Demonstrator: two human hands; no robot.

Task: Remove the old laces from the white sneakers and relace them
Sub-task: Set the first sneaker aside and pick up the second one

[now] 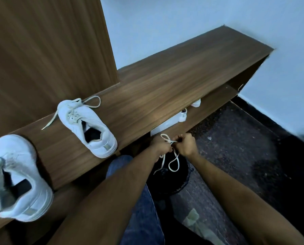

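The near white sneaker (15, 179) was cut off by the left edge. White shoes (182, 115) under the wooden bench (165, 89) were mostly hidden. The fingers gripping the white lace (173, 161) were unclear.

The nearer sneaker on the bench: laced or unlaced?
Unlaced. The nearer sneaker shows no lace and its tongue stands loose; both hands hold a lace off the bench.

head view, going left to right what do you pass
unlaced white sneaker → white sneaker with its lace in → left hand → loose white lace → right hand
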